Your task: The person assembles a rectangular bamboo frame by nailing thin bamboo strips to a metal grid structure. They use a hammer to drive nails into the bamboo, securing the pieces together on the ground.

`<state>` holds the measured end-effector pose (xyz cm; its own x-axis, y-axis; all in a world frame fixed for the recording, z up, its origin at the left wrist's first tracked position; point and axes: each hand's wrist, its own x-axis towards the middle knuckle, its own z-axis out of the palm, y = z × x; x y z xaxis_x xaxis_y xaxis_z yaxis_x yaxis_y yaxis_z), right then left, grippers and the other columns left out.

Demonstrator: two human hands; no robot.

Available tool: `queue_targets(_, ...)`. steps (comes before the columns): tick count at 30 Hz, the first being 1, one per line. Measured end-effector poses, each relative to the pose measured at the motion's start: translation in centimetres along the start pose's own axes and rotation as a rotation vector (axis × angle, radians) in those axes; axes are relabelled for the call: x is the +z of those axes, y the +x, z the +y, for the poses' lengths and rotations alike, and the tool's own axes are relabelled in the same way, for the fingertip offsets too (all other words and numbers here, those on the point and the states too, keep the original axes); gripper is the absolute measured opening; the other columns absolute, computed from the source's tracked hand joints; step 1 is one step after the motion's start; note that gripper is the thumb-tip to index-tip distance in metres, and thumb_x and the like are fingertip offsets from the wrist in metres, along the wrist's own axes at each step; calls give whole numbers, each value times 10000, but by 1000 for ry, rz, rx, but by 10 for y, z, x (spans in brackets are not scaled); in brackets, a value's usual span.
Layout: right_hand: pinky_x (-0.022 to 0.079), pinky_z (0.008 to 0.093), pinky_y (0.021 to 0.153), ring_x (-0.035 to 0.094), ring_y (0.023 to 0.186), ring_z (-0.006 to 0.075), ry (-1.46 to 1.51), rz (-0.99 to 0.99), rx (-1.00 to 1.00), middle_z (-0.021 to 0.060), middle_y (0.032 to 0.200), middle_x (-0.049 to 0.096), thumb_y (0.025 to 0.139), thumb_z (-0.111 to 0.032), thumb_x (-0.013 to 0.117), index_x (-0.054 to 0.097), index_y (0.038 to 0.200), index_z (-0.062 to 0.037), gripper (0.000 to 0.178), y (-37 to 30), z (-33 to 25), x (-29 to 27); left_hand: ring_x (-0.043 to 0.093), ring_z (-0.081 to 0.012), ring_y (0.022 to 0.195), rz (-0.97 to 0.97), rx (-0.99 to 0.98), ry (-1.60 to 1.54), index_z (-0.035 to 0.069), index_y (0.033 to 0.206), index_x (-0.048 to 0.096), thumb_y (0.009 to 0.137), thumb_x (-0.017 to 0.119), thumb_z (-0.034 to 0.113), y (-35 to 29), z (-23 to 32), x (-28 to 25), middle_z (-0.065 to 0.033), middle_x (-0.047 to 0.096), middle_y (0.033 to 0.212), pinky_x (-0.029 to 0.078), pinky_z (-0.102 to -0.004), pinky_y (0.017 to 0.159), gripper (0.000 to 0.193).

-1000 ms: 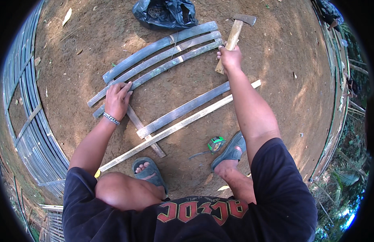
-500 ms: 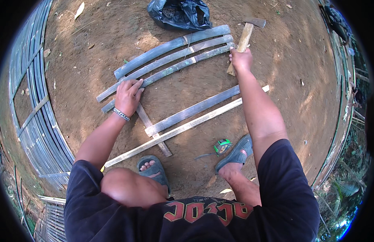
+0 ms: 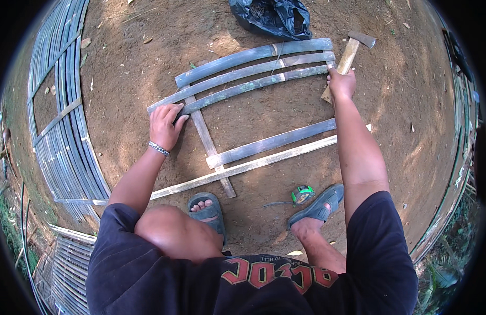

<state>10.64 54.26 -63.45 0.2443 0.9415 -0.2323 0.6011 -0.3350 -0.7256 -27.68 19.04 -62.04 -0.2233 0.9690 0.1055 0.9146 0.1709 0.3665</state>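
My left hand (image 3: 165, 126), with a chain bracelet at the wrist, is closed round the left end of a split bamboo slat (image 3: 253, 84), hiding that end. At the slat's right end my right hand (image 3: 341, 84) grips with the thumb on top. Beside that hand lies a hatchet (image 3: 350, 54) with a pale wooden handle, partly covered by the fingers. Two more curved slats, a middle one (image 3: 248, 70) and a far one (image 3: 232, 60), lie beyond. A flat crosspiece (image 3: 205, 131) passes under the slats' left ends.
Nearer me lie a fourth grey slat (image 3: 274, 143) and a long pale strip (image 3: 253, 164). A green tape measure (image 3: 302, 195) sits between my sandalled feet. A black plastic bag (image 3: 271, 21) stands at the back. A bamboo lattice panel (image 3: 67, 136) lies at left.
My left hand has shifted left along the near slat to its end, uncovering the crosspiece's upper part. The right hand stays at the other end. The whole view has shifted.
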Motion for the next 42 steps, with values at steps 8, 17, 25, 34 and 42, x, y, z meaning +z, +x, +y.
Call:
queue_targets(8, 523, 335, 570, 673, 598, 163, 60, -23, -16, 98, 772, 707, 830, -177, 843, 626, 1002, 14, 336, -1, 1, -1, 618, -261, 990, -7, 3, 22, 102, 1131, 736, 839, 800, 241, 5, -7, 4, -42, 672, 1004, 474, -393, 883, 330)
queue_targets(17, 515, 321, 546, 677, 591, 141, 3, 13, -47, 74, 756, 710, 832, -193, 846, 628, 1000, -11, 330, 3, 6, 0, 580, -296, 1190, 55, 7, 127, 135, 1116, 734, 811, 814, 266, 10, 11, -10, -71, 643, 1253, 421, -469, 1042, 341)
queue_targets(25, 503, 316, 507, 657, 563, 135, 43, -9, -15, 63, 732, 697, 837, -201, 850, 620, 992, -17, 333, -1, 0, -2, 534, -326, 1314, -30, 17, 61, 141, 1126, 730, 812, 817, 254, 10, -8, -2, -89, 607, 1388, 402, -480, 1098, 345)
queue_targets(34, 511, 319, 518, 667, 571, 151, 60, -14, -7, 77, 741, 706, 833, -208, 855, 620, 1015, -7, 359, -4, -2, 0, 534, -321, 1316, -21, 6, 41, 133, 1116, 738, 786, 837, 254, 8, -10, -3, -95, 612, 1379, 384, -489, 1118, 365)
queue_targets(42, 547, 378, 659, 708, 658, 223, -14, 10, 28, 135, 791, 721, 827, -240, 854, 646, 1010, -8, 361, 2, 5, -2, 486, -385, 1361, -5, 111, -13, 89, 1281, 637, 792, 831, 288, 22, 14, -7, -171, 540, 1447, 358, -526, 1139, 562)
